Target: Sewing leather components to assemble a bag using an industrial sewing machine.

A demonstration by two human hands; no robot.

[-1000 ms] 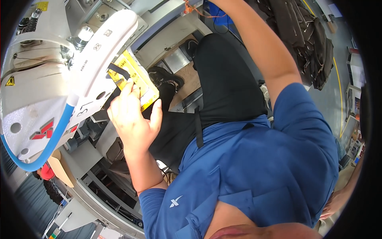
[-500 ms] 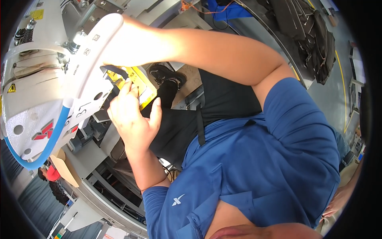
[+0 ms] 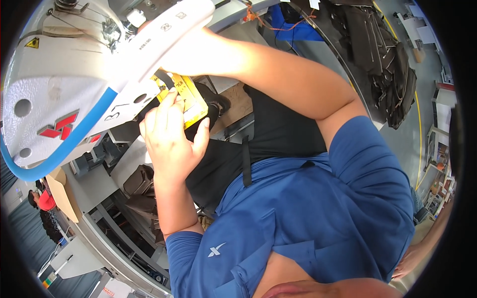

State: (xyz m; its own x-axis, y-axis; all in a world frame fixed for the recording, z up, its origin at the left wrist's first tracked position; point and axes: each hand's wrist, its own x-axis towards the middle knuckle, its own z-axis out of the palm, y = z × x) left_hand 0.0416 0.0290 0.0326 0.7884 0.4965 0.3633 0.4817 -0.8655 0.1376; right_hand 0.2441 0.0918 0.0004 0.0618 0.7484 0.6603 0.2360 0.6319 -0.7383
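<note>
We have our bare left hand (image 3: 169, 136) stretched over the flat yellow plate (image 3: 196, 108), with its fingertips at the narrow black strip (image 3: 165, 78) that lies across it. This grip is spread, thumb well apart from the fingers. Our bare right hand (image 3: 194, 53) reaches in beneath the long, rounded white bar (image 3: 171, 26) of the white metal machine (image 3: 57, 97); glare washes it out, so we cannot tell whether that grip is spread or pinching. The strip and plate sit close beside the machine's lower edge, between our two hands. A thick bright blue tube (image 3: 32, 172) curves around the machine's front. Off to our right we see dark brown zippered cloth items (image 3: 372, 64) heaped together
</note>
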